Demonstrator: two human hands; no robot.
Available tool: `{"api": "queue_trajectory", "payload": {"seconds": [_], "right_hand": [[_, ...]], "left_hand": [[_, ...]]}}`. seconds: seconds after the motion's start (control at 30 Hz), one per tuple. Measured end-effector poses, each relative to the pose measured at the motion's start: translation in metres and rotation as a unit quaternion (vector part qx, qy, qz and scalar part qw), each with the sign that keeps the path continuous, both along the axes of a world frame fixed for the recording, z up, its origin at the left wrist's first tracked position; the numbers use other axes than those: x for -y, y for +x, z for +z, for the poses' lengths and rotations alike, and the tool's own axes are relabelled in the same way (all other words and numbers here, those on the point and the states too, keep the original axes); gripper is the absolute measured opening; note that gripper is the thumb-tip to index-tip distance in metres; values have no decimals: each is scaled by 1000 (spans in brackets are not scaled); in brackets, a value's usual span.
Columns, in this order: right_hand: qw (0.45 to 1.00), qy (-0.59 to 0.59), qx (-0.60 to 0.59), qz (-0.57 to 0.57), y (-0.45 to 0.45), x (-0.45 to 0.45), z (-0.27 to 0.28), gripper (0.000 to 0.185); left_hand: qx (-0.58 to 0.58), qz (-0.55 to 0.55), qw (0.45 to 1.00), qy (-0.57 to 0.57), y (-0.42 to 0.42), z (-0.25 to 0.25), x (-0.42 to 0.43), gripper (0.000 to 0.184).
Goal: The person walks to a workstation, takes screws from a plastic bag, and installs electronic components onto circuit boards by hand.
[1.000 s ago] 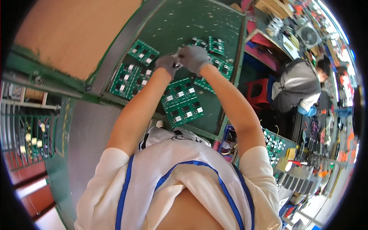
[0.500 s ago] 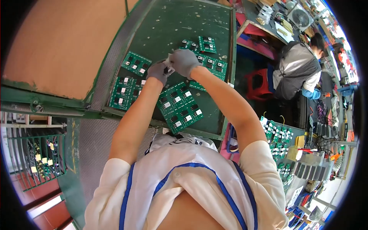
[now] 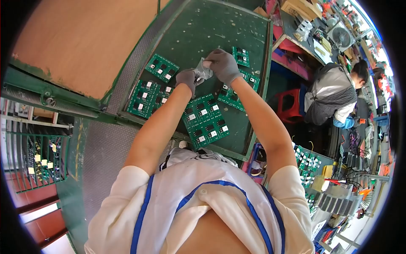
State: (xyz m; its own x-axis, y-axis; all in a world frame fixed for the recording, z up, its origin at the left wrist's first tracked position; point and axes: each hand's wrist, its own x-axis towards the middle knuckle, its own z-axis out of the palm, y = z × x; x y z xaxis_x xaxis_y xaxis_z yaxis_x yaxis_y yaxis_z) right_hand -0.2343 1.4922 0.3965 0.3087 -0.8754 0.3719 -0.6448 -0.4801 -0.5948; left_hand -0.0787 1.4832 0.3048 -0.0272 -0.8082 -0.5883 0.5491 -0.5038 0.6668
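A small clear plastic bag hangs between my two grey-gloved hands over the green bench. My left hand is closed on its lower left side, with something small and dark at the fingertips. Pinched at the bag's upper right is my right hand. Below the hands lies a large green circuit board with black parts and white squares. More boards rest to the left, one above another. To the right are a small board and one partly under my right wrist.
The bench has a raised metal rim. A red stool stands to the right, beside a seated person at another workbench. A fan is at the upper right, and a rack of parts at the left.
The bag now shows more openly between my hands, and my right hand has moved slightly up and away from the left. The whole view has shifted as the head moved.
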Motion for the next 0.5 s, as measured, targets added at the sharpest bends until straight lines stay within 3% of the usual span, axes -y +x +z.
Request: {"api": "queue_trajectory", "payload": {"seconds": [0.07, 0.1, 0.17, 0.23, 0.27, 0.33, 0.37, 0.4, 0.43, 0.47, 0.5], "right_hand": [[973, 185, 139, -15, -6, 1, 7, 26], [973, 184, 136, -13, -9, 0, 10, 26], [865, 365, 344, -29, -12, -5, 17, 30], [849, 388, 357, -28, -12, -10, 21, 29], [832, 400, 383, -15, -12, -12, 20, 28], [796, 423, 433, 14, -7, -16, 17, 26], [796, 426, 430, 21, 0, -20, 17, 26], [870, 334, 361, 23, 9, -25, 16, 26], [928, 235, 287, 26, 18, -31, 14, 25], [964, 123, 235, 34, 26, -37, 13, 15], [963, 126, 233, 43, 31, -42, 15, 15]], "left_hand": [[26, 10, 1000, -4, -2, 13, -8, 35], [44, 11, 999, -8, -2, 20, -12, 36], [82, 15, 996, -18, -3, 42, -26, 39], [263, -33, 963, -46, -2, 64, -48, 38], [264, -28, 963, -46, -2, 57, -51, 38], [290, 92, 938, -167, -1, 38, -55, 32], [292, 99, 937, -165, -3, 51, -63, 32], [101, 125, 979, -124, -5, 66, -69, 29], [-95, 147, 981, -79, -3, 79, -75, 28], [-218, 65, 972, -65, 4, 82, -77, 31], [-218, 75, 971, -67, 8, 82, -80, 31]]}}
